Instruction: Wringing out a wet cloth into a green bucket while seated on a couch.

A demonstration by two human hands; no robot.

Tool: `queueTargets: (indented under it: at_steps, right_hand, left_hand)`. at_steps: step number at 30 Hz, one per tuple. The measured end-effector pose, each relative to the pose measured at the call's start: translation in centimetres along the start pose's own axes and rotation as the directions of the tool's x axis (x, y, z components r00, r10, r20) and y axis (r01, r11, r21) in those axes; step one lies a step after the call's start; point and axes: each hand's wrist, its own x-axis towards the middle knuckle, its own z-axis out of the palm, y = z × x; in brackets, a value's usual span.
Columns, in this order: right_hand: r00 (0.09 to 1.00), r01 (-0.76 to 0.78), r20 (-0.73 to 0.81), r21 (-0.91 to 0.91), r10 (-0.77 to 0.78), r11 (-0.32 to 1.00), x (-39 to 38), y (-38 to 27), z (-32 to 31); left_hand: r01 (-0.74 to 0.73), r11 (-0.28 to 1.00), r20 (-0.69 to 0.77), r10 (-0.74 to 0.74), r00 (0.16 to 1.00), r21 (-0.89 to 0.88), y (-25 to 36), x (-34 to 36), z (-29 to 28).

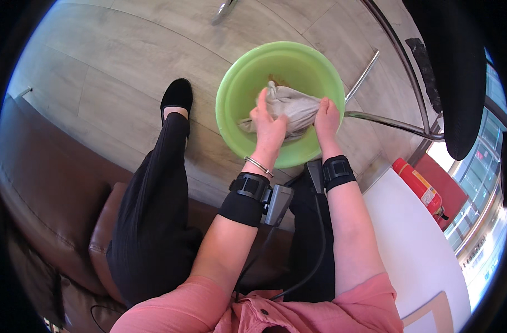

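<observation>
Both hands: gripping one grey cloth (289,108) inside a green basin (239,83).
Left hand (269,126): closing around the near left part of the cloth, thumb pointing up and far, fingers tucking under the fabric; how tightly they are curling I cannot tell.
Right hand (327,117): pressing on the right end of the cloth, fingers bending down over it and partly hiding behind the fabric.
Cloth: lying bunched and wrinkled in the basin's middle, sitting between the two hands, a flap trailing out to the left below the left hand.
Basin: resting on the wood floor (109,61), far of the knees; a brownish patch is showing on its far inner bottom.
Wrists: wearing black bands, a dark box (278,202) hanging off the left band, a cable (314,261) running near toward the body; a thin bracelet (258,165) is sitting on the left wrist.
Legs: wearing black trousers, left foot in a black shoe (177,95) standing left of the basin.
Seat: brown leather sofa (48,188) lying at left and near.
Far right: chrome chair legs (386,123) curving just beside the basin, a red extinguisher (420,186) lying near them at right.
</observation>
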Motion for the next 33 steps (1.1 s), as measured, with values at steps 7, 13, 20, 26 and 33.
queueTargets:
  at_steps: [7,13,20,26,33]
  right_hand:
    - [0.997,0.064,-0.021,-0.329,-0.075,0.942,-1.6,1.2,2.2]
    - [0.886,0.207,0.452,-0.188,-0.102,0.960,-1.2,-0.7,3.2]
    - [0.742,0.143,0.621,0.220,-0.251,0.965,-3.3,-4.3,-2.6]
    - [0.717,0.139,0.555,0.480,-0.422,0.866,-5.6,-8.5,-6.3]
    - [0.767,-0.069,0.570,0.530,-0.294,0.845,-6.3,-8.3,-6.3]
  left_hand:
    - [0.487,0.868,0.024,-0.487,0.873,-0.093,-2.1,-0.2,-2.8]
    - [0.511,0.848,0.151,-0.492,0.858,-0.143,0.4,-0.8,-1.9]
    - [0.605,0.651,0.268,-0.548,0.793,-0.459,-0.5,-0.8,-1.5]
    - [0.534,0.634,0.357,-0.397,0.846,-0.560,-3.8,0.6,-1.3]
    - [0.457,0.665,0.181,-0.443,0.878,-0.591,-1.2,-1.7,1.3]
